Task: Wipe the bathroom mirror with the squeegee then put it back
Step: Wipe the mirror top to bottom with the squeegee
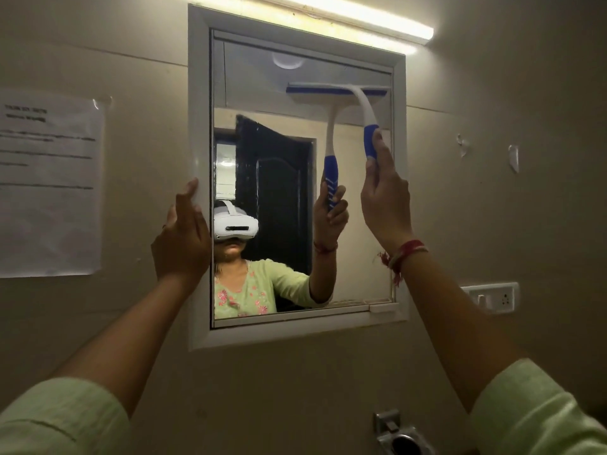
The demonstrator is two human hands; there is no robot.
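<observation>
Squeegee (361, 103) blade lies against the upper right of the mirror (279, 178), its blue handle clenched in the right hand (386, 198), whose fingers are hidden behind the hand. Left hand (182, 234) rests flat on the white frame (198, 126), grasping nothing. Print on the wall notice (49, 182) is illegible.

Beige bathroom wall (492, 192) lit from above by a glowing tube light (377, 23). A printed paper notice (49, 185) is taped at left; a white switch-and-socket plate (491, 297) sits at right; bits of clear tape (513, 157) cling above it. A chrome fitting (399, 435) projects at bottom.
</observation>
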